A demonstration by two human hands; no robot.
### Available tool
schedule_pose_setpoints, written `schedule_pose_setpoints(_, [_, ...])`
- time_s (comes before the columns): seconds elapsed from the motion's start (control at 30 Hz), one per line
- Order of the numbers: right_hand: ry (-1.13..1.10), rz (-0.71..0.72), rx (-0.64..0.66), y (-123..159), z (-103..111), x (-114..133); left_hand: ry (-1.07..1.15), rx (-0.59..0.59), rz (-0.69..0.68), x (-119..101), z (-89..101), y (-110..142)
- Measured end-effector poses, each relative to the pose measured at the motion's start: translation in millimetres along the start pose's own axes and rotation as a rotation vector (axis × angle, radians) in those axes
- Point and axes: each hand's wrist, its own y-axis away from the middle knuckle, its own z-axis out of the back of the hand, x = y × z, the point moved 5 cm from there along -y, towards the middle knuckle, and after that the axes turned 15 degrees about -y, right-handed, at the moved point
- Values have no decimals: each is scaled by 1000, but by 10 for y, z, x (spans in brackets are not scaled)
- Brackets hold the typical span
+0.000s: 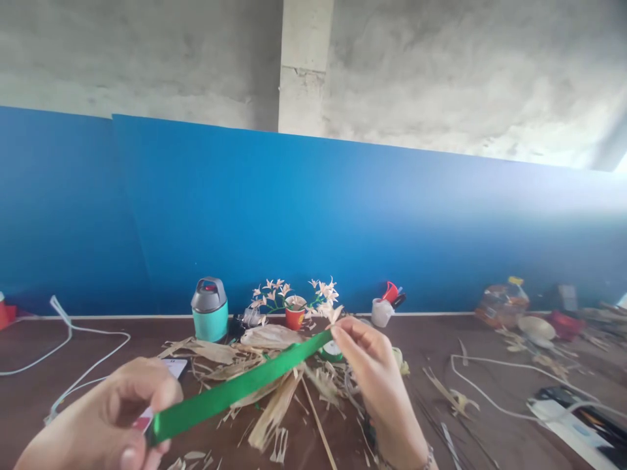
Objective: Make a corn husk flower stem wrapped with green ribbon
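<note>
Evidently, the green ribbon [240,386] is the thing in hand, running flat and slantwise above the desk [29,346]. The left hand [110,414] has thumb and fingers closed on its near end; the right hand [369,359] pinches the far end, where a pale flower [334,314] shows, held or merely behind, one cannot tell. By the look of it, two flower sprays [327,289] on green stems by the red cup [294,318] are made up, while the ribbon seems not yet wound on anything. Dry husks [272,336] litter the brown surface beneath, a teal container [210,321] near the back. Beyond stands a blue partition [245,215], then a grey concrete wall [416,85] with a pillar [306,65].
</note>
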Motion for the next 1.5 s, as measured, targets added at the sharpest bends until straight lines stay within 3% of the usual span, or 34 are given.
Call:
schedule_pose_setpoints(0.07, [-16,34,-102,-35,138,24,195,-27,-167,-56,85,16])
schedule_pose_setpoints(0.2, [-54,52,-232,-108,347,-17,376,-265,-117,-96,245,-165])
schedule_pose_setpoints(0.3, [-44,23,-260,-135,388,-83,146,-447,-51,-105,283,-320])
schedule_pose_setpoints(0.37, [-57,8,-274,-142,399,-112,-69,-490,48,-55,262,-379])
schedule_pose_setpoints(0.5, [-117,34,-357,-145,482,-94,73,-353,-7,-18,141,-411])
schedule_pose_setpoints(0.6, [-158,65,-446,-143,588,-54,-72,-88,-53,-69,-55,-457])
schedule_pose_setpoints(0.7, [-260,118,-564,-129,714,-19,-340,-98,66,17,-212,-594])
schedule_pose_setpoints(0.8, [-415,196,-647,-99,825,21,-561,-71,24,132,-506,-826])
schedule_pose_setpoints(0.93, [-601,245,-587,-41,901,122,-775,21,-74,285,-957,-1131])
schedule_pose_setpoints(1.07, [-697,287,-524,60,989,278,-903,119,-68,394,-1252,-1352])
schedule_pose_setpoints(1.17, [-695,293,-518,118,1071,355,-964,198,-55,427,-1344,-1495])
schedule_pose_setpoints(1.3, [-680,298,-520,141,1146,384,-964,274,-46,326,-1308,-1717])
schedule_pose_setpoints(1.5, [-682,306,-523,143,1156,393,-859,151,-107,-178,-1294,-1860])
